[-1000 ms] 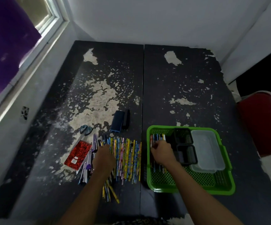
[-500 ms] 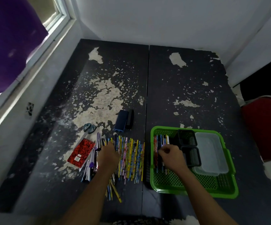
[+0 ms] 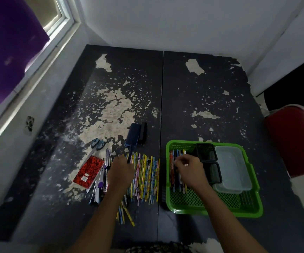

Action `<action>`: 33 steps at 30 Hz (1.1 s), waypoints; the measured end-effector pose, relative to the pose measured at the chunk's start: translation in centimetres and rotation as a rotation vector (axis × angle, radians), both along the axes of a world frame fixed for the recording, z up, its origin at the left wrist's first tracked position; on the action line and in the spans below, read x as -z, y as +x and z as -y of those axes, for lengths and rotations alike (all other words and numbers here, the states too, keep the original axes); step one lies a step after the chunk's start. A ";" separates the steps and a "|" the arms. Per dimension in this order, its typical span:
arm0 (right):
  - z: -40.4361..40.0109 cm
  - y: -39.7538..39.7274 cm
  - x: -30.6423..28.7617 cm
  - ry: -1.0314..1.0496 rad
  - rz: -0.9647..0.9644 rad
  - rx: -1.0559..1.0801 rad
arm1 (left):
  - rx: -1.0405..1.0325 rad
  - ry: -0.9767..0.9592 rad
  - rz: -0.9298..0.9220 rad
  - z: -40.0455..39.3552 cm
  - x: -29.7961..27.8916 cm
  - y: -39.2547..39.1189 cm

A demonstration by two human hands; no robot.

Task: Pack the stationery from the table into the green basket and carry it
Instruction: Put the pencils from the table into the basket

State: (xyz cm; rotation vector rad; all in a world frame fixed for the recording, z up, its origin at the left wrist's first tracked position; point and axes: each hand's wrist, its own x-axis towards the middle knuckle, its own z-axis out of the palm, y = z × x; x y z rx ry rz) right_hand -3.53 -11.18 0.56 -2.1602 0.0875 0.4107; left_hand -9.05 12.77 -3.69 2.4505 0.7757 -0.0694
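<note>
Two hands work around the green basket (image 3: pixel 253 203): the right hand (image 3: pixel 189 170), fingers curled, pinches pencils (image 3: pixel 173 172) lying in its left compartment. Left of the basket, the left hand (image 3: pixel 122 170) rests on the row of loose pencils (image 3: pixel 147 178) on the table (image 3: pixel 211 88); its grip cannot be told.

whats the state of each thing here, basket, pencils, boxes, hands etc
green basket: on the table, partly filled
pencils in the basket: lying in a row at its left side
pencils on the table: in a row, not yet packed
clear box: in the basket, lid on
red notebook: closed, flat on the table
scissors: closed
left hand: on the table pencils
right hand: fingers curled on the basket pencils
</note>
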 end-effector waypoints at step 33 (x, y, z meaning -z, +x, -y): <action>1.3 -0.5 1.6 -0.145 -0.052 -0.053 | -0.049 0.000 -0.168 -1.1 3.7 -4.5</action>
